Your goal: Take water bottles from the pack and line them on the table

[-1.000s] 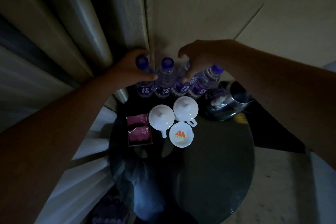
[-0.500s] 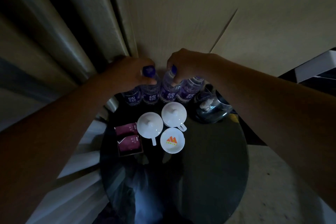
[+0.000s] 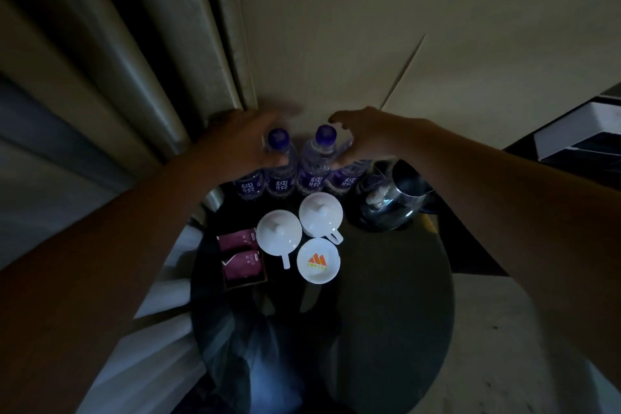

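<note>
Several clear water bottles with purple caps and purple labels stand side by side at the far edge of a round dark glass table (image 3: 386, 329). Two middle bottles (image 3: 281, 178) (image 3: 316, 175) show their caps. My left hand (image 3: 238, 141) is motion-blurred, with fingers spread over the top of the leftmost bottle (image 3: 248, 187). My right hand (image 3: 366, 134) hovers over the rightmost bottle (image 3: 347, 180), fingers apart and thumb beside its neck; that cap is hidden. No pack is in view.
In front of the bottles stand two white lidded cups (image 3: 278, 233) (image 3: 321, 213), a white dish with an orange logo (image 3: 318, 260) and a small tray of maroon sachets (image 3: 242, 257). A dark kettle (image 3: 393, 202) sits at the right. Curtains hang left, a wall lies behind.
Both hands were closed over bottle caps half a second ago; now their fingers have spread and lifted, uncovering the two middle caps. The bottles stand upright in a closer row.
</note>
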